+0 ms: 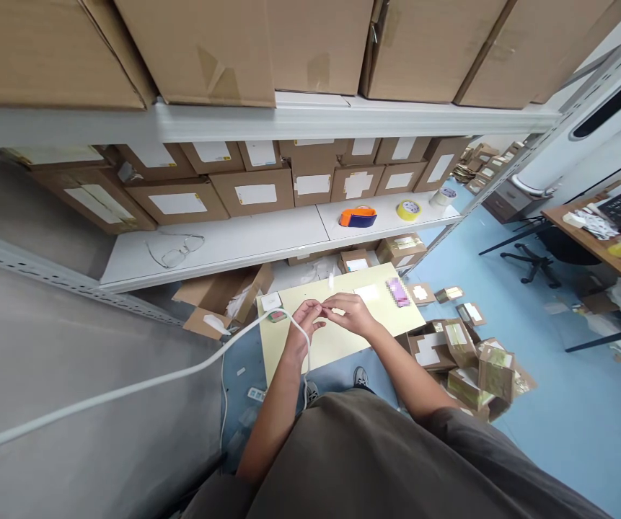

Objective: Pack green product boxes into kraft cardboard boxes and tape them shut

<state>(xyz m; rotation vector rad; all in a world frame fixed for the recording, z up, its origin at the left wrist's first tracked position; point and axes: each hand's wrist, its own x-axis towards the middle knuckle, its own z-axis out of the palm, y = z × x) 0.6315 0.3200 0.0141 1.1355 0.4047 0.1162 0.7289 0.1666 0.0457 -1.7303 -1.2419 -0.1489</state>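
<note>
My left hand (304,321) and my right hand (349,313) meet fingertip to fingertip above a pale yellow tabletop (342,351). Both are closed in a pinch; whatever lies between the fingers is too small to make out. A thick white cable (202,366) comes in from the left, curves past my left hand and hangs down beside that wrist. Left of this hand are a small white box (270,301) and a little green and red item (276,316). Beyond my right hand lie a white paper (367,292) and a pink, blurred-out packet (397,292).
Behind the tabletop a white shelf (245,245) carries glasses (174,252), an orange and blue band (358,217), a yellow tape roll (408,210) and several labelled cartons (264,193). Cardboard boxes (456,346) pile up on the floor at right. An open carton (223,295) stands at left.
</note>
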